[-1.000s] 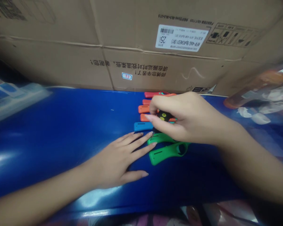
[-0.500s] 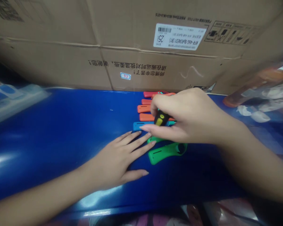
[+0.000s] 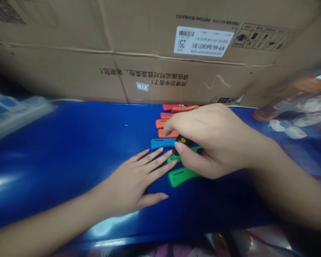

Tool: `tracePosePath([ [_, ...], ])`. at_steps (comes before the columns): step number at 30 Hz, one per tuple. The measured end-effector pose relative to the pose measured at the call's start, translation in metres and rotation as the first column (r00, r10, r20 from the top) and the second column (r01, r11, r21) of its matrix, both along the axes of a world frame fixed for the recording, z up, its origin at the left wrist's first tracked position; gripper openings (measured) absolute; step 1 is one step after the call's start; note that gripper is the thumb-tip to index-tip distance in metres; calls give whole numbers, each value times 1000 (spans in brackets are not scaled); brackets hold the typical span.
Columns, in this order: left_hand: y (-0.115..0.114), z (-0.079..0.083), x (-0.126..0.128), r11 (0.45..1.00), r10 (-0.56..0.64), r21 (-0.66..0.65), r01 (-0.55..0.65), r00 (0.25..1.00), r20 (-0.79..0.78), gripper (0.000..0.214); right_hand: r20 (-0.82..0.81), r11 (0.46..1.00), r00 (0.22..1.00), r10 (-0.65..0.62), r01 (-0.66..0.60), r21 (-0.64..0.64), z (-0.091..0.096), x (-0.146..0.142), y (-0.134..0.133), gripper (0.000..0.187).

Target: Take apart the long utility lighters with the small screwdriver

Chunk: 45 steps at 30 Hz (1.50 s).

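Observation:
My left hand (image 3: 135,182) lies flat on the blue tabletop, fingers spread, with fingertips at the near end of a green plastic handle-shaped piece (image 3: 173,157). My right hand (image 3: 216,139) is closed around a screwdriver (image 3: 184,140) with a black-and-yellow handle. It is tilted over that green piece, beside my left fingertips; its tip is hard to make out. A second green piece (image 3: 183,175) lies nearer to me, partly under my right hand. Just beyond are a blue piece (image 3: 162,143) and orange pieces (image 3: 162,124), their right ends hidden.
Red pieces (image 3: 168,107) lie at the far end of the row, by a large cardboard box (image 3: 77,78) standing along the back. A clear plastic container (image 3: 18,114) is at the left. An orange-tinted bottle (image 3: 278,98) and crumpled white scraps (image 3: 289,129) are at the right.
My right hand has moved a little toward me with the screwdriver, uncovering more of the blue piece and covering part of the nearest green one. My left hand stays nearly still.

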State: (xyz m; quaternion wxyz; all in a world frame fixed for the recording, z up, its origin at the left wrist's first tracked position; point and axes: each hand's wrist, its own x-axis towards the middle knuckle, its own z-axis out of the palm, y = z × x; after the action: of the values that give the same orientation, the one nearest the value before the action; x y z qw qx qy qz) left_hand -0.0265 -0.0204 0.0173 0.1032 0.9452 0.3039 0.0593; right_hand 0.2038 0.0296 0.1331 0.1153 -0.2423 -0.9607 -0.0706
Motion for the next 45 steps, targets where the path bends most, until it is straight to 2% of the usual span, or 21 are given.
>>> tracePosePath([
  [5,0,1,0,1000,0,-12,0,1000,-22,75,-6,999,999,-35,35,22,1,-3,-2,34],
  [10,0,0,-1,1000,-4,-3,4,1000,-26,75,-5,985,985,-174,174,14,3,-2,-1,34],
  [15,0,-4,-2,1000,-10,9,10,1000,4,73,-20,996,996,-87,87,-20,1,1,3,31],
  [20,0,-4,-1,1000,-5,9,5,1000,-5,72,-57,996,995,-84,85,25,-5,2,8,33],
  [23,0,-2,-1,1000,-1,-4,1,1000,-9,72,-67,998,996,-65,65,-1,-6,1,8,35],
  [28,0,-2,-1,1000,-4,-4,4,1000,24,71,-65,996,995,-73,76,36,-5,0,5,37],
  [33,0,-2,-1,1000,-9,-7,10,999,41,70,-47,992,996,-77,72,-107,-1,0,3,26],
  [37,1,0,0,1000,-8,-10,8,1000,0,70,-57,994,995,-87,83,-68,2,1,2,28],
  [41,1,0,0,1000,-7,-3,7,1000,-19,70,-26,989,993,-115,112,-92,5,2,1,25],
  [45,0,-1,-1,1000,-6,-19,6,1000,-13,70,-12,992,993,-116,116,-43,5,3,2,29],
])
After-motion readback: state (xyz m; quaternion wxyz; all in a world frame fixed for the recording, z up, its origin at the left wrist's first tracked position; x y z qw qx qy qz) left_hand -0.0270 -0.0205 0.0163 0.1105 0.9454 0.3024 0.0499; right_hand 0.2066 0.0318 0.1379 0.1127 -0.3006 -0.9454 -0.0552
